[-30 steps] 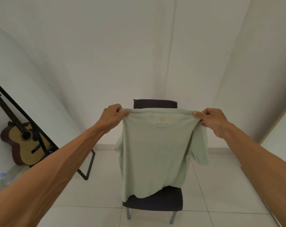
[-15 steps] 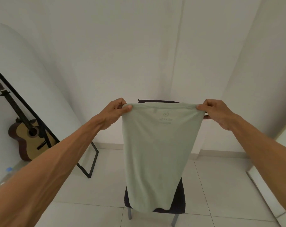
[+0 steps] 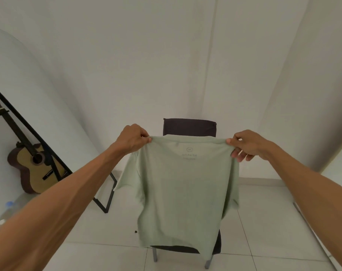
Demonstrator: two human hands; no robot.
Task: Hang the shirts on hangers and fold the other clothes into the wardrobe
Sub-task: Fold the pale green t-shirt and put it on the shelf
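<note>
Shirt (image 3: 185,182) hung pinched at its shoulders between my left hand (image 3: 132,138) and right hand (image 3: 248,145); either pinch slipping could have dropped it onto the chair (image 3: 189,127).

shirt (image 3: 183,184): pale green; chair (image 3: 189,127): dark; guitar (image 3: 32,171): tan, brown

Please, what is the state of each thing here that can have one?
Pale green short-sleeved T-shirt: held up, spread out, hanging down, on no hanger.
Left hand: pinches one shoulder of the shirt.
Right hand: pinches the other shoulder.
Dark upholstered chair with grey metal legs: upright, behind the shirt.
Brown wooden acoustic guitar: upright, neck upward.
</note>
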